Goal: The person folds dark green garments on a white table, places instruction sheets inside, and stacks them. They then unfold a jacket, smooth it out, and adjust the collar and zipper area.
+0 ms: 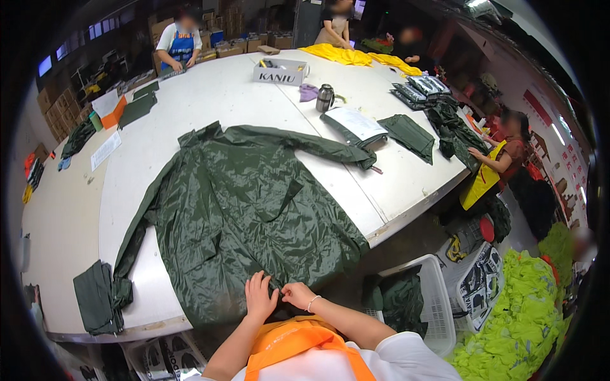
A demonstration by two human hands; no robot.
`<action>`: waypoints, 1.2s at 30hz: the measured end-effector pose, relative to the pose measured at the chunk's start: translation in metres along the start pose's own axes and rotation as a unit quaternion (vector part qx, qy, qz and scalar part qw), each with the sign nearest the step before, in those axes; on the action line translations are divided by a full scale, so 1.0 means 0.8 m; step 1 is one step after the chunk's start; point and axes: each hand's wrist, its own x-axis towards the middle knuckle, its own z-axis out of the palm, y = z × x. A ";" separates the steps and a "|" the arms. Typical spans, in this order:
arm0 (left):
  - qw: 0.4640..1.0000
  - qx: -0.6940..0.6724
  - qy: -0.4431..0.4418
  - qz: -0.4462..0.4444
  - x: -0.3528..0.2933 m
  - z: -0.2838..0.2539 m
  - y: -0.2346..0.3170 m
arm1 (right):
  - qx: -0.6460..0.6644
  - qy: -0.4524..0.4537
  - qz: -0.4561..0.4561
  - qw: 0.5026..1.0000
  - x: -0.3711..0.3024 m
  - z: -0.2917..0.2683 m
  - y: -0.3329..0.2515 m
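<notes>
A dark green raincoat (254,197) lies spread out on the white table, its collar away from me and its hem at the near edge. One sleeve reaches out to the right, the other hangs down along the left. My left hand (259,297) rests on the coat near the hem, fingers stretched out over the fabric. Close beside it, my right hand (298,296) is closed in a pinch on the front edge at the hem. What lies under the fingertips is hidden.
A folded green garment (96,298) lies at the left. A thermos (325,98), a box of tools (280,71) and folded packs (406,136) stand farther off. White baskets (438,298) and lime-green garments (515,311) are at my lower right. Several people work around the table (210,86).
</notes>
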 end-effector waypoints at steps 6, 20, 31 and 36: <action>0.999 -0.009 -0.048 -0.006 -0.008 0.019 -0.014 | -0.041 0.095 -0.045 0.994 -0.010 0.024 0.012; 0.991 0.122 -0.050 -0.016 -0.014 0.017 -0.023 | -0.142 0.118 -0.095 0.978 -0.024 0.021 -0.016; 0.990 0.125 -0.022 -0.067 -0.017 -0.004 -0.020 | -0.017 0.060 -0.058 0.996 -0.011 -0.026 0.019; 0.988 -0.036 -0.024 -0.147 0.017 -0.040 -0.032 | -0.010 0.196 0.018 0.980 0.016 -0.176 0.091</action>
